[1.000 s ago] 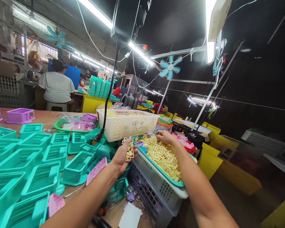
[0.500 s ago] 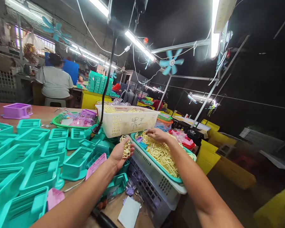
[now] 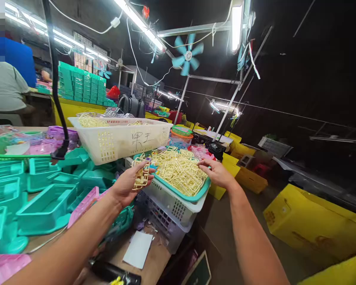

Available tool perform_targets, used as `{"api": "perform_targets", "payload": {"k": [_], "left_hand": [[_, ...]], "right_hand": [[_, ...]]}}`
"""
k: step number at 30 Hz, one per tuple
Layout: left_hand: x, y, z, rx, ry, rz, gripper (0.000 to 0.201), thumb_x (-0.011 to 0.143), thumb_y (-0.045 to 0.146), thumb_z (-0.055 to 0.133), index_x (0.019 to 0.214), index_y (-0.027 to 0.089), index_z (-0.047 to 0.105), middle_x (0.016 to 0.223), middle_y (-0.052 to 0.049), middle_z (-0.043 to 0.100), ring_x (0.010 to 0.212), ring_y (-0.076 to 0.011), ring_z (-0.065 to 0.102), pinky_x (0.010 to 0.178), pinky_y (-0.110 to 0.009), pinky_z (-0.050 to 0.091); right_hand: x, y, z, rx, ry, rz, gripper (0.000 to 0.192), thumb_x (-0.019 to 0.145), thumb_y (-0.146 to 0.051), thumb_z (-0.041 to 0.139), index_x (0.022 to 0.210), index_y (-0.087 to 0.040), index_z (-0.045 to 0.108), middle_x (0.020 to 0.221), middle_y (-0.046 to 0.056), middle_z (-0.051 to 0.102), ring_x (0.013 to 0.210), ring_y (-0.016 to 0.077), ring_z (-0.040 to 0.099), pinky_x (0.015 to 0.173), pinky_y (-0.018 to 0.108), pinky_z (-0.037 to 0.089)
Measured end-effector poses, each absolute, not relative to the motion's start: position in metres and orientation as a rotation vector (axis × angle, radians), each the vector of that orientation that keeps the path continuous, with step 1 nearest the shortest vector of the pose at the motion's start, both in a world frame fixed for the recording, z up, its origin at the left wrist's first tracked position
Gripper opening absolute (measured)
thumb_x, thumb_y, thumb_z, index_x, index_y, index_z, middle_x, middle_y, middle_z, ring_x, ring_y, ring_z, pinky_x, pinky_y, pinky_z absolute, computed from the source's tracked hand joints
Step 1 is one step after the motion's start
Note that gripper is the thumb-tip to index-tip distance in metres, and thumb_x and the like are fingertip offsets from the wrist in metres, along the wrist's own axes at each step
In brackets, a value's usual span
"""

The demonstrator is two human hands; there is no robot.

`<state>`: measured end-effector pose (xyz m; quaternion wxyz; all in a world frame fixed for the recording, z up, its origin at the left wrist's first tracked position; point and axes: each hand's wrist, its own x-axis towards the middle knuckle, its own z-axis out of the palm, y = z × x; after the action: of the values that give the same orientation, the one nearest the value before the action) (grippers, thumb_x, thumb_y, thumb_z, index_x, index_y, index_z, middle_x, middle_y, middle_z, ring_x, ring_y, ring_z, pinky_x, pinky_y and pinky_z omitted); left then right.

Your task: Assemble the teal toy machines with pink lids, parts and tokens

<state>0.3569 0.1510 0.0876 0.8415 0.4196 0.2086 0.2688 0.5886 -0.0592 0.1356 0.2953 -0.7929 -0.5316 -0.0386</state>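
My left hand (image 3: 127, 184) is closed around a few pale yellow plastic part frames (image 3: 141, 177), which lie across the palm and fingers. It is at the left edge of a teal tray (image 3: 192, 196) heaped with a tangled pile of similar pale yellow part frames (image 3: 180, 170). At the right side of that pile, my right hand (image 3: 218, 173) has its fingers reaching out, slightly bent and apart. Its fingertips are at the edge of the pile, and I see nothing held in them. The tray rests on a white perforated crate (image 3: 178, 206).
Behind the tray stands a white basket (image 3: 121, 138) with more yellow frames. Teal plastic boxes (image 3: 47, 206) crowd the table's left side. A black flexible stand (image 3: 55, 79) rises there. A white card (image 3: 138, 249) lies in front. Yellow bins (image 3: 314, 221) are on the right; a person (image 3: 6, 87) sits far left.
The view has swung to the right. My right hand has moved from the back of the pile to its right side. My left hand still holds the yellow frames.
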Motion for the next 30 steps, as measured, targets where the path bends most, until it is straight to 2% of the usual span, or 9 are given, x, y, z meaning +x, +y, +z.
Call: {"api": "perform_targets", "payload": {"k": [3, 7, 10, 13, 15, 21, 25, 30], "left_hand": [[0.360, 0.141, 0.088, 0.881, 0.434, 0.553, 0.017, 0.092, 0.025, 0.056, 0.100, 0.013, 0.063, 0.086, -0.009, 0.072, 0.060, -0.0139, 0.067, 0.054, -0.024, 0.057], [0.361, 0.126, 0.092, 0.937, 0.423, 0.555, 0.023, 0.092, 0.027, 0.056, 0.109, 0.013, 0.063, 0.090, -0.010, 0.072, 0.062, -0.0129, 0.067, 0.056, -0.022, 0.056], [0.362, 0.114, 0.099, 1.033, 0.379, 0.592, 0.030, 0.090, 0.032, 0.059, 0.114, 0.014, 0.063, 0.097, -0.010, 0.072, 0.069, -0.0127, 0.068, 0.059, -0.020, 0.055], [0.367, 0.106, 0.105, 1.146, 0.303, 0.629, 0.039, 0.084, 0.041, 0.065, 0.113, 0.014, 0.065, 0.103, -0.009, 0.072, 0.078, -0.0141, 0.069, 0.063, -0.019, 0.054], [0.373, 0.107, 0.105, 1.188, 0.276, 0.648, 0.042, 0.079, 0.044, 0.070, 0.108, 0.014, 0.067, 0.102, -0.009, 0.072, 0.079, -0.0147, 0.069, 0.064, -0.018, 0.054], [0.381, 0.116, 0.096, 1.133, 0.449, 0.637, 0.027, 0.081, 0.035, 0.065, 0.091, 0.010, 0.067, 0.081, -0.007, 0.071, 0.060, -0.0121, 0.065, 0.053, -0.018, 0.051], [0.371, 0.111, 0.094, 1.125, 0.515, 0.681, 0.021, 0.087, 0.030, 0.059, 0.095, 0.011, 0.063, 0.086, -0.008, 0.071, 0.057, -0.0112, 0.064, 0.049, -0.018, 0.049], [0.357, 0.111, 0.087, 1.029, 0.625, 0.675, 0.018, 0.088, 0.030, 0.057, 0.091, 0.012, 0.060, 0.087, -0.009, 0.071, 0.058, -0.0131, 0.065, 0.048, -0.021, 0.050]], "right_hand": [[0.575, -0.077, 0.116, -2.066, -1.357, -0.024, 0.033, 0.089, -0.041, 0.054, 0.106, -0.015, 0.064, 0.102, 0.007, 0.068, 0.092, 0.0173, 0.062, 0.082, 0.029, 0.049], [0.547, -0.070, 0.109, -2.360, -1.292, -0.230, 0.030, 0.089, -0.038, 0.057, 0.106, -0.014, 0.065, 0.102, 0.010, 0.069, 0.094, 0.0196, 0.062, 0.086, 0.031, 0.047], [0.514, -0.043, 0.112, -2.604, -1.140, -0.377, 0.027, 0.093, -0.034, 0.051, 0.100, -0.013, 0.066, 0.101, 0.013, 0.069, 0.096, 0.0227, 0.063, 0.085, 0.033, 0.046], [0.477, -0.004, 0.113, -2.599, -1.067, -0.431, 0.027, 0.094, -0.028, 0.049, 0.111, -0.013, 0.063, 0.110, 0.014, 0.067, 0.099, 0.0232, 0.064, 0.084, 0.032, 0.048], [0.459, 0.022, 0.113, -2.570, -1.106, -0.422, 0.026, 0.094, -0.020, 0.045, 0.112, -0.012, 0.063, 0.111, 0.014, 0.067, 0.104, 0.0244, 0.062, 0.084, 0.033, 0.049], [0.444, 0.048, 0.111, -2.555, -1.075, -0.372, 0.031, 0.097, -0.016, 0.037, 0.112, -0.009, 0.064, 0.109, 0.017, 0.068, 0.112, 0.0278, 0.059, 0.080, 0.034, 0.052], [0.457, 0.027, 0.116, -2.521, -1.164, -0.308, 0.031, 0.095, -0.015, 0.039, 0.114, -0.011, 0.063, 0.116, 0.015, 0.066, 0.112, 0.0257, 0.058, 0.086, 0.034, 0.049], [0.505, -0.020, 0.123, -2.424, -1.110, -0.374, 0.030, 0.098, -0.032, 0.041, 0.112, -0.021, 0.064, 0.116, 0.008, 0.066, 0.108, 0.0193, 0.059, 0.093, 0.029, 0.043]]}}
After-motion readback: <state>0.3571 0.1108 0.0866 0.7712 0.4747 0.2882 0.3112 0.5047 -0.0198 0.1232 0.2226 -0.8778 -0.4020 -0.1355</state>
